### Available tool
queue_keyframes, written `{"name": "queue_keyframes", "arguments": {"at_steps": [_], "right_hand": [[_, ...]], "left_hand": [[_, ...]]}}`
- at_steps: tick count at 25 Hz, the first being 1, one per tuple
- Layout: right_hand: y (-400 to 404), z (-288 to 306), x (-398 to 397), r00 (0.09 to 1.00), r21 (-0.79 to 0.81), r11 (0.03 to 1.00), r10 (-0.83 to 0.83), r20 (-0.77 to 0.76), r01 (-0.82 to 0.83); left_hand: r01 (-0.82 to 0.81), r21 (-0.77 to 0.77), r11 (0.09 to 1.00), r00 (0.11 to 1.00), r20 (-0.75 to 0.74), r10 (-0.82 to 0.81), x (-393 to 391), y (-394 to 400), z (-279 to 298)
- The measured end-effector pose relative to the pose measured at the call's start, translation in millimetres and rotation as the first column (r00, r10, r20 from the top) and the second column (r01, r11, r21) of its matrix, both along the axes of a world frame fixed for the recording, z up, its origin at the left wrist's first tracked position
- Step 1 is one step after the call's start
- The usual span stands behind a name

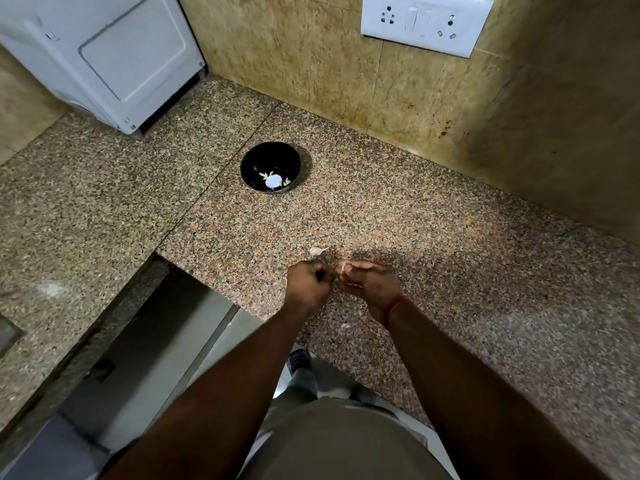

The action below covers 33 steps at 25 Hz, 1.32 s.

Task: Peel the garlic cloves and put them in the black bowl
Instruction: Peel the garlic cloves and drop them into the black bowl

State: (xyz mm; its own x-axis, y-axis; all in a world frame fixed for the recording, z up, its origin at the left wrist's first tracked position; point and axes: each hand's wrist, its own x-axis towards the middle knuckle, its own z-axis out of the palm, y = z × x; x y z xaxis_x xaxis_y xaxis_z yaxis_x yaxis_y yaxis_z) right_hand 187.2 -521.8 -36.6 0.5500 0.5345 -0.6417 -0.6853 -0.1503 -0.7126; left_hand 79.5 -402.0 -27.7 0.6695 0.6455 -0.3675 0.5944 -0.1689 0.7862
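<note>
You are at an early stage of the task, as far as I can judge. The bowl (270, 167) stands well apart from your hands, farther back on the counter (450, 244), and I see no clove inside it; the white shape with green leaves at the bottom looks like a painted flower, not garlic. One clove (318, 251) lies on the counter just beyond your left hand (309, 280), with its skin on, I think, because a thin dry tail sticks out from one end.

Your left hand is closed like a fist, the fingers curled in. Maybe it pinches a piece of skin, but it is blurred and I cannot tell what it holds. Your right hand (372, 285) is very near to it, and its fingers pinch a small pale thing at the tip, probably a second clove (343, 268) in the middle of peeling. So what is left: to finish this one, to peel the one on the counter, and to carry both to the bowl.

The counter is polished granite, speckled in pink, grey and black, so small pale skins are hard to see on it. The bowl is round, deep and glossy black. The cloves are small, curved and off-white, with papery skin.
</note>
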Motion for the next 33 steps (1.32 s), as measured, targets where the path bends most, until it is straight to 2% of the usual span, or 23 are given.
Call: {"name": "queue_keyframes", "arguments": {"at_steps": [3,8,13,20,23,26,33], "right_hand": [[-7,-3,1,1.000,-0.018,1.000,-0.020,0.011,0.020],[-13,-8,2,0.999,-0.029,1.000,-0.002,0.042,0.003],[-14,-3,4,0.996,-0.029,0.999,0.028,0.080,-0.025],[-13,5,3,0.987,-0.013,1.000,0.019,0.158,-0.017],[-15,8,2,0.993,0.042,0.997,-0.061,0.098,0.057],[-16,8,1,0.992,0.021,0.994,-0.110,0.064,0.109],[-16,15,7,0.994,0.018,0.994,-0.111,0.015,0.111]], "left_hand": [[0.031,0.063,0.997,0.999,0.023,-0.033,2,-3,-5],[0.105,0.094,0.990,0.983,0.141,-0.118,9,-10,-6],[0.132,0.119,0.984,0.986,0.085,-0.142,13,-14,4],[0.117,0.201,0.973,0.987,0.082,-0.136,17,-21,16],[0.152,0.187,0.970,0.980,0.097,-0.173,15,-21,16],[0.156,0.189,0.970,0.983,0.069,-0.171,16,-22,17],[0.174,0.338,0.925,0.980,0.029,-0.195,20,-27,30]]}}
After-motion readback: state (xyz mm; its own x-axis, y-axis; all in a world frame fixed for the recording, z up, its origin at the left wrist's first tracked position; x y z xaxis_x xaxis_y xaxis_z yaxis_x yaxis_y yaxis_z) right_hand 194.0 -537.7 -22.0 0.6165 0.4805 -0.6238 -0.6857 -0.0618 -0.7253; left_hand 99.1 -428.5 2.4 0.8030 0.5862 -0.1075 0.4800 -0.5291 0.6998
